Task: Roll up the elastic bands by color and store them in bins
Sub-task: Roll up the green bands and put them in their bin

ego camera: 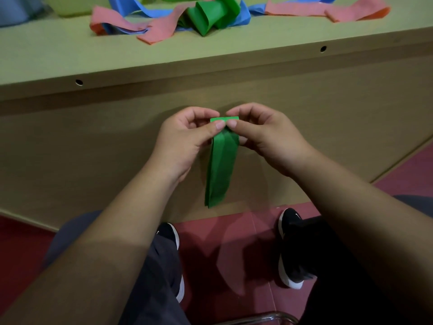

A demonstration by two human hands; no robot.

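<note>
Both hands pinch the top end of one green band (221, 165). My left hand (185, 137) and right hand (264, 134) meet thumb to thumb over a first small fold, with the fingers curled in behind it. The rest of the band hangs straight down on the near side of the table's front panel (93, 148), its free end above the floor (222, 242).

I judge the task barely begun. This roll has only its first turn. On the far tabletop (58, 55) lies a loose tangle of pink bands (159, 31), blue bands (145, 8) and another green band (210, 15), none of them rolled. A pale bin (63, 5) shows at the far left, cut off by the frame, so I cannot tell what it holds.

The hands work in open air, nearer than the tabletop's edge, with free room to left and right. The panel stands close behind the band, and my knees and shoes (289, 231) are below it.
</note>
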